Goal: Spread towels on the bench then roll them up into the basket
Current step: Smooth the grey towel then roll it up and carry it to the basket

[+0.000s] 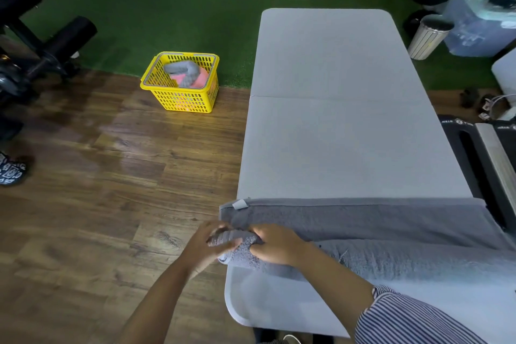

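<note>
Both forearms reach forward, the left hand [208,243] and the right hand [275,244] close together with fingers curled round the end of a grey roll [237,246].

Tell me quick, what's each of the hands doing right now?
Left hand: fingers curled round the rolled end of the grey towel at the bench edge.
Right hand: gripping the same towel roll from on top.

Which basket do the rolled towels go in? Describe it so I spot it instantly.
Start at the long grey bench and look left to the floor where wood meets green turf. The yellow basket stands there, holding grey and pink towels; it is the only bright yellow thing around.
</note>
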